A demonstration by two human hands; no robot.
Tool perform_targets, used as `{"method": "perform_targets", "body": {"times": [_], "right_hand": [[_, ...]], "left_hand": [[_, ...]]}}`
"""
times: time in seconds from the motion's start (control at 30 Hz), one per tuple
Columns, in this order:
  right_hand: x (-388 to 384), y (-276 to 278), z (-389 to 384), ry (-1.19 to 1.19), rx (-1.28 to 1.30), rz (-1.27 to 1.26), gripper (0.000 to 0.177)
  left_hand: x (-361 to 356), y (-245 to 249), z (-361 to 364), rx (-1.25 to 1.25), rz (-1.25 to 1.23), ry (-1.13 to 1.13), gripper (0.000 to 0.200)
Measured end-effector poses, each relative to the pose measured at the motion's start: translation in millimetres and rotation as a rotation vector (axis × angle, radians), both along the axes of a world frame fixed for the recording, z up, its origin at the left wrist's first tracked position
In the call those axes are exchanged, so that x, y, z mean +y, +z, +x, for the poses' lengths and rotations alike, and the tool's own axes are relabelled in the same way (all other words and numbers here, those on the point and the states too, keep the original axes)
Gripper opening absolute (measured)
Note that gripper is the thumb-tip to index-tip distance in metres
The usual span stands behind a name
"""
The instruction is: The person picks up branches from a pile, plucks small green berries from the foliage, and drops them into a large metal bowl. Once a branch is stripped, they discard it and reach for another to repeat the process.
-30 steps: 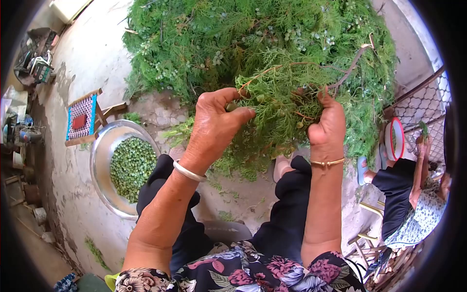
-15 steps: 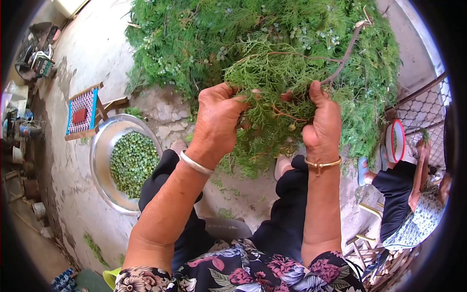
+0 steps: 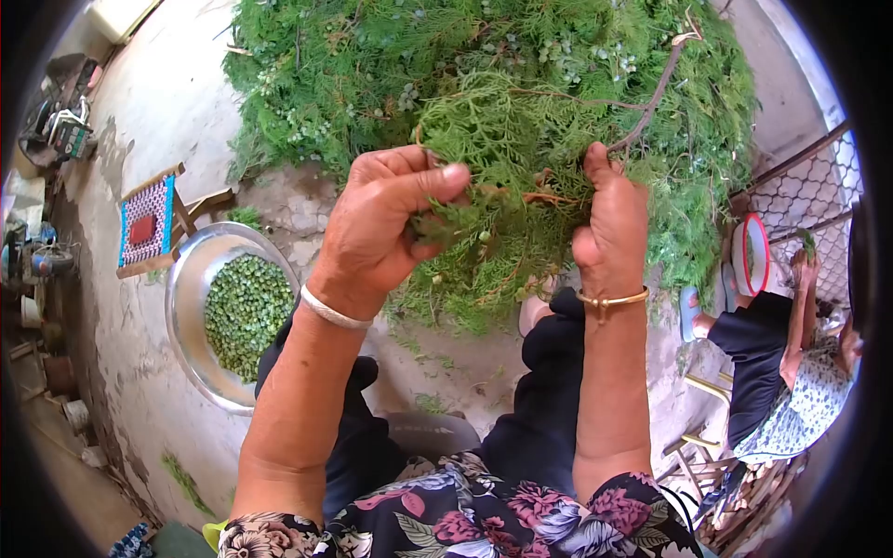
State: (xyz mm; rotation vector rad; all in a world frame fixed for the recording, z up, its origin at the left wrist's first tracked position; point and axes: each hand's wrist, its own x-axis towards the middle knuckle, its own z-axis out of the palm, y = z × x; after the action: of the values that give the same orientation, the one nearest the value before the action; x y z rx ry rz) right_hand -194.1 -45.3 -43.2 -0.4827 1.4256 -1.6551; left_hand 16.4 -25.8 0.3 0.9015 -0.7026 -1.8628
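Note:
A leafy cypress branch (image 3: 530,139) with a brown woody stem is held up in front of me. Around its stem, at the right side, my right hand (image 3: 614,219) is closed, thumb on top. My left hand (image 3: 377,219) is at the branch's left edge, its fingers curled around the green sprigs and its thumb stretched over them; the fingertips are partly hidden by the foliage. Small green cones (image 3: 485,236) show among the lower sprigs. To the left stands a wide metal basin (image 3: 191,358) with a heap of green cones (image 3: 246,316) in it.
A large pile of cut cypress branches (image 3: 353,74) lies ahead on the concrete floor. Beyond the basin is a small woven stool (image 3: 149,228). At the right sits another person (image 3: 791,400), hands near a red-rimmed white basin (image 3: 755,256), beside a wire mesh fence (image 3: 805,195).
My left hand has shifted left and slightly down, its thumb lifting away from the sprigs. The right hand keeps its grip on the stem. The whole view has moved slightly.

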Motion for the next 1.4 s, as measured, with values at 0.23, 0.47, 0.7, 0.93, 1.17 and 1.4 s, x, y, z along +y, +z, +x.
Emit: {"method": "perform_targets", "body": {"times": [0.23, 0.47, 0.7, 0.93, 1.17, 1.4], "right_hand": [[-1.6, 10.9, 3.1, -0.118, 0.197, 0.059, 0.014], [3.3, 34.0, 8.5, -0.118, 0.179, 0.161, 0.019], [-9.8, 14.8, -48.5, -0.119, -0.125, 0.023, 0.041], [-5.7, 25.1, -23.6, -0.252, -0.051, -0.006, 0.047], [-2.1, 18.2, -0.6, -0.171, 0.008, -0.055, 0.055], [-1.7, 7.5, 4.7, -0.029, -0.125, -0.068, 0.020]], "left_hand": [[3.9, -7.6, -3.7, 0.232, -0.164, -0.216, 0.037], [16.5, -11.2, -18.6, 0.297, -0.091, -0.326, 0.048], [18.0, -5.9, -3.3, 0.292, -0.547, -0.396, 0.028], [22.9, -4.7, -20.9, 0.139, -0.112, -0.315, 0.016], [21.3, -29.5, -41.7, -0.063, 0.191, -0.078, 0.010], [13.5, -27.5, -35.8, 0.097, 0.146, 0.112, 0.009]]}}
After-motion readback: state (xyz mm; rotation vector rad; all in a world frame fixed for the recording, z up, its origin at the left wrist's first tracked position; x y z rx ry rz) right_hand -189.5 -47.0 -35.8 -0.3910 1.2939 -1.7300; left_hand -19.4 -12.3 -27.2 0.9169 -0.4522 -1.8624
